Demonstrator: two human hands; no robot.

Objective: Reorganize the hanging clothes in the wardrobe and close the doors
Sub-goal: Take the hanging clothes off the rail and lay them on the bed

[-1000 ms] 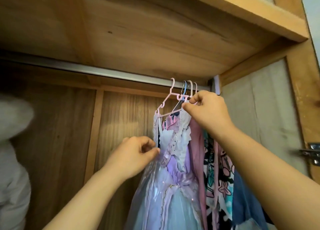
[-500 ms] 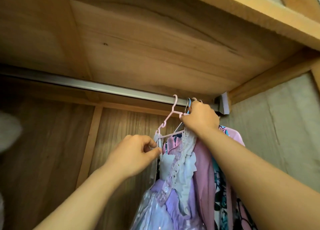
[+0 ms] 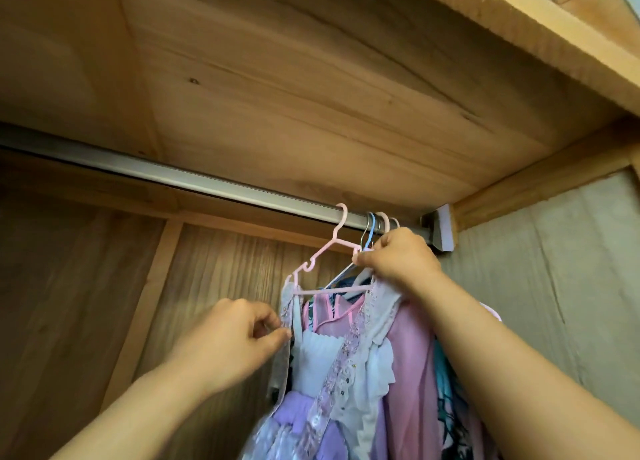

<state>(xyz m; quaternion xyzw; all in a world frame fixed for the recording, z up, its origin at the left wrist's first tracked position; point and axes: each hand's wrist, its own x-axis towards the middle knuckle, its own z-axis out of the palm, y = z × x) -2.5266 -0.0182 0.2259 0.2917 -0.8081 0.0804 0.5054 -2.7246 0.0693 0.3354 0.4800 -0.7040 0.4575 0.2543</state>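
Note:
A pink plastic hanger (image 3: 323, 251) hooks over the metal rail (image 3: 194, 182) inside the wardrobe, carrying a lilac and white frilly dress (image 3: 332, 376). My right hand (image 3: 398, 258) pinches the hanger's right shoulder, just under the rail. My left hand (image 3: 235, 342) pinches the dress's lacy left strap below the hanger's left end. Behind this dress hang a pink garment (image 3: 408, 355) and a patterned teal one (image 3: 446, 390), bunched at the rail's right end on blue and pale hangers (image 3: 375, 225).
The wooden shelf underside (image 3: 311, 89) is close above the rail. The rail's bracket (image 3: 440, 229) meets the grey right side wall (image 3: 554, 286). To the left, the rail is bare in front of the wooden back panel (image 3: 86, 286).
The view has tilted upward and closer to the rail. Both hands keep their holds on the hanger and dress strap, with the pink hanger sitting slightly apart from the bunched ones.

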